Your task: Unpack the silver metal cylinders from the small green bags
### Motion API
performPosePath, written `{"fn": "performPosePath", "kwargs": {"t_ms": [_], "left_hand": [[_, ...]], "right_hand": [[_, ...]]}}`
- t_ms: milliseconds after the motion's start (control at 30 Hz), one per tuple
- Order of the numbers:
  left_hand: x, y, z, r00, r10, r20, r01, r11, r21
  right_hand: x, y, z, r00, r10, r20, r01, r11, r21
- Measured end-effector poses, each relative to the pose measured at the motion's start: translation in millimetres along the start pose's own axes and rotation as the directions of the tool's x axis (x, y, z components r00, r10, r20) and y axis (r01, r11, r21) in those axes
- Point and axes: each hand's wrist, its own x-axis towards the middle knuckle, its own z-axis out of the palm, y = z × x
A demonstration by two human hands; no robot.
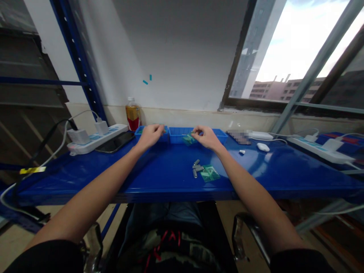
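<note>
My right hand [207, 136] pinches a small clear plastic bag with green print [188, 139] by its edge, in front of the wide blue bin [176, 131]. Over the smaller blue bin [138, 132] to its left, my left hand [152, 135] has its fingers pressed together. Whatever sits between those fingertips is too small to name. Nearer to me on the blue table [165, 170] lie several small grey metal cylinders [198, 168], beside another green-printed bag [210, 173].
At the back left stand a drink bottle [133, 115], a dark phone [116, 142] and a power strip [98, 139] with plugs. Toward the right are a white earbud [242, 152], its case [263, 147] and a second power strip [318, 149] with cables.
</note>
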Motion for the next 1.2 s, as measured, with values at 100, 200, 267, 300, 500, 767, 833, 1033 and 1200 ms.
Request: {"fn": "performPosePath", "kwargs": {"t_ms": [100, 200, 267, 300, 500, 767, 833, 1033, 1200], "left_hand": [[-6.3, 14.6, 19.8, 0.947, -0.052, 0.317, 0.127, 0.967, -0.221], [-9.7, 17.1, 30.4, 0.881, -0.129, 0.456, 0.309, 0.885, -0.347], [-9.8, 15.6, 30.4, 0.862, -0.189, 0.469, 0.404, 0.816, -0.413], [-9.4, 14.8, 29.0, 0.863, -0.211, 0.459, 0.429, 0.787, -0.445], [-7.0, 14.7, 23.5, 0.968, -0.151, 0.201, 0.242, 0.772, -0.588], [-17.4, 24.6, 26.6, 0.956, 0.289, 0.048, -0.27, 0.932, -0.24], [-19.5, 27.4, 27.5, 0.951, 0.302, 0.073, -0.276, 0.93, -0.243], [-21.6, 29.8, 28.3, 0.953, 0.284, 0.102, -0.244, 0.924, -0.294], [-22.6, 32.2, 28.9, 0.948, 0.3, 0.107, -0.25, 0.909, -0.335]], "right_hand": [[-3.1, -12.7, 12.0, 0.99, -0.116, -0.073, 0.115, 0.993, -0.024], [-7.1, -24.3, 19.4, 0.965, -0.25, -0.084, 0.245, 0.967, -0.072], [-9.6, -29.1, 22.1, 0.948, -0.31, -0.073, 0.304, 0.949, -0.087], [-10.6, -30.5, 23.1, 0.941, -0.332, -0.069, 0.325, 0.941, -0.093], [-11.9, -29.2, 29.5, 0.956, -0.289, -0.044, 0.282, 0.952, -0.12], [-5.1, -25.7, 35.4, 0.982, 0.119, -0.146, -0.105, 0.99, 0.099], [-5.1, -24.8, 35.9, 0.985, 0.094, -0.145, -0.082, 0.993, 0.086], [-8.1, -25.1, 38.4, 0.992, -0.034, -0.12, 0.035, 0.999, 0.007], [-9.5, -27.1, 42.7, 0.991, -0.038, -0.131, 0.048, 0.996, 0.07]]}}
